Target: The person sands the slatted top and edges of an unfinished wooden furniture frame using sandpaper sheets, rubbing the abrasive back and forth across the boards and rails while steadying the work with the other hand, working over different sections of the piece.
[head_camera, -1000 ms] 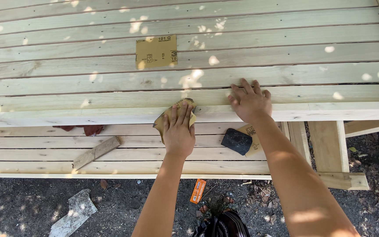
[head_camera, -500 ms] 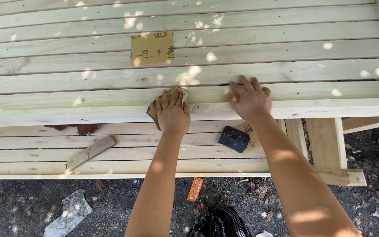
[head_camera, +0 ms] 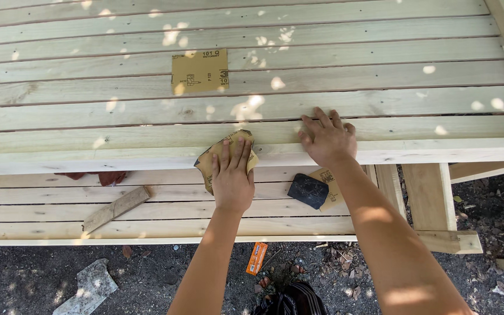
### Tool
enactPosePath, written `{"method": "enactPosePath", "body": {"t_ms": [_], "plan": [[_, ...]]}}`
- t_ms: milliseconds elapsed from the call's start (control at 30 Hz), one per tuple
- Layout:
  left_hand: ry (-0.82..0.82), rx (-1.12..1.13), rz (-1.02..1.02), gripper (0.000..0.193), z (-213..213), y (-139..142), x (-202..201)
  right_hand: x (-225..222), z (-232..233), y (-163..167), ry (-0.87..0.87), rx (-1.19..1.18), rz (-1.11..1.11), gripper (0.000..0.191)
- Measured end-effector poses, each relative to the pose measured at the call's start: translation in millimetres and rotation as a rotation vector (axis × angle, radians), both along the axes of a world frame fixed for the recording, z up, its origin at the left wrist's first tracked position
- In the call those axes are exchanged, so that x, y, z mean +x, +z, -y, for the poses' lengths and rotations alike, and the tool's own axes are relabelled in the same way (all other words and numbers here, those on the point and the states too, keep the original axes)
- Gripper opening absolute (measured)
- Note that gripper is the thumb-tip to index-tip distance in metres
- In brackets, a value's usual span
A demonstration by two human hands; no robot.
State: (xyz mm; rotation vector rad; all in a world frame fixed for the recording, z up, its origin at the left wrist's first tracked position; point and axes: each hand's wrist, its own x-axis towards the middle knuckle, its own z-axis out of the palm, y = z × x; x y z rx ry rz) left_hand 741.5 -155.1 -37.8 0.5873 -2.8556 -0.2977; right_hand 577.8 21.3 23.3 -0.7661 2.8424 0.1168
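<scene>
Low in the frame an orange scrap (head_camera: 256, 258) and a grey rag (head_camera: 88, 286) lie on the dirt, and above them the bench (head_camera: 164, 217) carries a small wood block (head_camera: 115, 209) at left and a dark sanding pad (head_camera: 308, 191) at centre. At mid-frame the left hand (head_camera: 232, 175) lies flat, fingers straight, pressing a folded sandpaper sheet (head_camera: 206, 163) onto the front edge of the slatted tabletop (head_camera: 380, 105), apparently to wrap that edge. Just right, the right hand (head_camera: 329, 139) rests open on the boards, gripping nothing, seemingly as a brace; a spare sandpaper square (head_camera: 199, 71) lies further up, left of centre.
</scene>
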Motion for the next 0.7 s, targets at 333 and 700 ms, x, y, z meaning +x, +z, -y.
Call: {"method": "enactPosePath", "body": {"t_ms": [333, 700], "plan": [[-0.023, 0.046, 0.011, 0.069, -6, 2, 5, -1, 0, 1, -0.005, 0.025, 0.02, 0.059], [-0.01, 0.025, -0.001, 0.067, -6, -3, -8, 1, 1, 2, -0.007, 0.034, 0.028, 0.058]]}}
